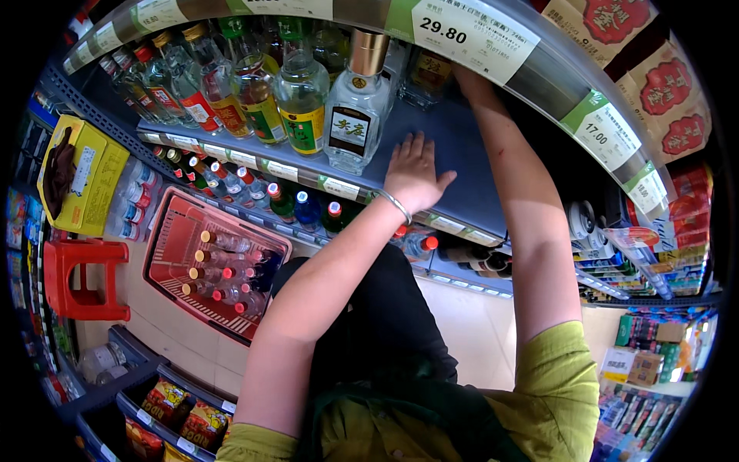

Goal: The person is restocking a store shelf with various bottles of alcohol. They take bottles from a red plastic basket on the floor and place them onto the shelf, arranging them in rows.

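Note:
My left hand (416, 173), with a bracelet at the wrist, rests open on a grey shelf (462, 185), fingers spread and pointing inward. Just left of it stands a tall clear bottle (356, 127) with a gold cap and white-and-black label, in a row with clear bottles (295, 122) bearing yellow, green and red labels. My right hand (469, 81) reaches deep onto the same shelf, beside a bottle (423, 77) at the back; its fingers are hidden behind the price-tag rail (481, 38) above.
A red basket (165, 262) holding several bottles sits on the floor at left, near a red plastic stool (65, 273) and a yellow carton (104, 162). More bottles line the lower shelf (285, 231). Packaged goods (639, 354) fill shelves at right and snack bins (169, 408) the lower left.

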The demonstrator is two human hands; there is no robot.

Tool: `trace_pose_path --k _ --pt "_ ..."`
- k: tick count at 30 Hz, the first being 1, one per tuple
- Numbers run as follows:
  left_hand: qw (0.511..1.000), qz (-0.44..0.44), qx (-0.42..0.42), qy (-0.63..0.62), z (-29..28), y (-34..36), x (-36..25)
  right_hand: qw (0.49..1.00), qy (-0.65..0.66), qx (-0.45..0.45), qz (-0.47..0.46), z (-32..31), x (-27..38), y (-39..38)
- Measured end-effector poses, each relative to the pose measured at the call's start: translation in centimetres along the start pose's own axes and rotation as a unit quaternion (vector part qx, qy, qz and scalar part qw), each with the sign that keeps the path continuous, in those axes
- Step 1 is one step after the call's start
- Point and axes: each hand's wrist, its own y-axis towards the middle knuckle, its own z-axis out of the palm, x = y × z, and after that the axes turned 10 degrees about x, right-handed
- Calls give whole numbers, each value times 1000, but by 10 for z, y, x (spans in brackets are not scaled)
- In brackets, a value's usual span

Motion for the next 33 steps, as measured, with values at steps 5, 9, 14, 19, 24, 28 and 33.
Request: trace_pose_path --k 5,9,14,19,24,28,33 --pt "1000 -24 8 0 1 29 15 999 -32 -17 -35 6 -2 15" --pt "999 -19 -20 -20 10 45 20 997 -57 -26 -51 8 -7 21" --pt "998 -6 -51 -45 10 73 21 994 -84 -35 -63 12 -15 26" --pt "996 -20 -74 -47 5 99 28 991 -99 -41 -74 19 -19 27" --pt "993 -24 -91 -72 4 114 35 989 -113 -47 -81 23 -24 24" --pt "994 -32 -88 -63 6 119 31 987 -124 -53 -85 24 -27 23" --pt "993 -41 -92 -65 9 117 24 986 -133 -57 -85 21 -30 20"
